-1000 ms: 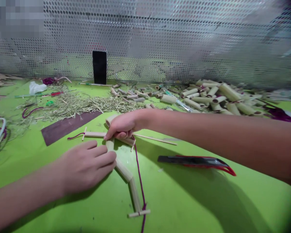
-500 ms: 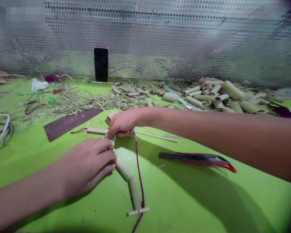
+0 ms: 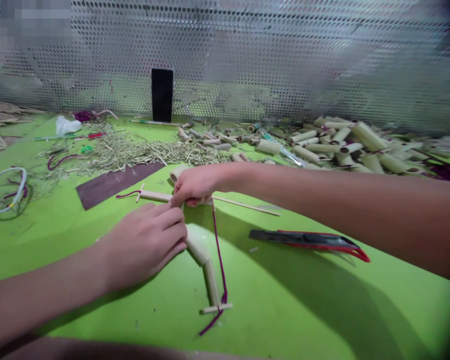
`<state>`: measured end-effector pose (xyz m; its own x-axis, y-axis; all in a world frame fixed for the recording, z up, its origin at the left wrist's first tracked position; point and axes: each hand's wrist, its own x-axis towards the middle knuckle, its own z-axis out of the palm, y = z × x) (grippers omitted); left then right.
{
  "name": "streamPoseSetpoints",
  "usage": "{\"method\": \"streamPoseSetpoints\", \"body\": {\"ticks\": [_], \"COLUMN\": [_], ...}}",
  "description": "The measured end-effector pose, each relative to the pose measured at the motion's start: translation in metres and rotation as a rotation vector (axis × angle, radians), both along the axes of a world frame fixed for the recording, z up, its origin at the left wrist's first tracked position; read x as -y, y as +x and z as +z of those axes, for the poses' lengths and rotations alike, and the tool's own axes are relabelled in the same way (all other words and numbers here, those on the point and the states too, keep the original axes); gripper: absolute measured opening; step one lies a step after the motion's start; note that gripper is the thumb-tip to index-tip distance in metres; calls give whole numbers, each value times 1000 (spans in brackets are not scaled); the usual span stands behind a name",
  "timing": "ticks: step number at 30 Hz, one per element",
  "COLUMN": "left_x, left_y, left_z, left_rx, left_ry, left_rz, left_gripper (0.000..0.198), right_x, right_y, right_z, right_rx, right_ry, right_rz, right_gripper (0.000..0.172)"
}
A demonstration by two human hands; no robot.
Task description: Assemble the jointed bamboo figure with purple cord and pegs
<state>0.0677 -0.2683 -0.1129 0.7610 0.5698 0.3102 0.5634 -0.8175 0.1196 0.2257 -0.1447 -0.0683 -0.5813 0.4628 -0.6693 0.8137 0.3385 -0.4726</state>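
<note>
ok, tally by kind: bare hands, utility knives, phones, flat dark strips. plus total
Bare hands: 2 (left hand, right hand)
Utility knife: 1
Phone: 1
Flat dark strip: 1
Total: 5

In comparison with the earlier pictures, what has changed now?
The left hand has moved closer to the right hand, which stays on the bamboo figure. The lower tail of the purple cord has swung left in the picture. No release is visible. The cutter knife and phone stayed put.
</note>
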Motion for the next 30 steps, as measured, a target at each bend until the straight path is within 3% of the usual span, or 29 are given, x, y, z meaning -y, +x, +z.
{"method": "streamPoseSetpoints", "body": {"ticks": [6,10,16,19,25,30], "left_x": [-2,-4,-13,-16,-21,-24], "left_y": [-7,-18,-27,-27,-30,-36], "left_z": [3,9,9,7,4,3], "left_rx": [-5,-71,-75,-43,1,-25], "left_ry": [44,-19,-61,-70,-98,-119], "left_rz": [19,60,31,23,-15,-60], "left_gripper": [14,31,16,15,13,23], "right_x": [3,10,41,70,102,95], "right_y": [3,11,31,35,37,43], "right_z": [1,11,29,21,-4,4], "right_rx": [-54,-93,-9,107,116,101], "right_ry": [-13,-50,330,320,625,602], "right_rz": [58,-34,-146,-118,84,108], "right_gripper": [24,27,36,47,24,20]}}
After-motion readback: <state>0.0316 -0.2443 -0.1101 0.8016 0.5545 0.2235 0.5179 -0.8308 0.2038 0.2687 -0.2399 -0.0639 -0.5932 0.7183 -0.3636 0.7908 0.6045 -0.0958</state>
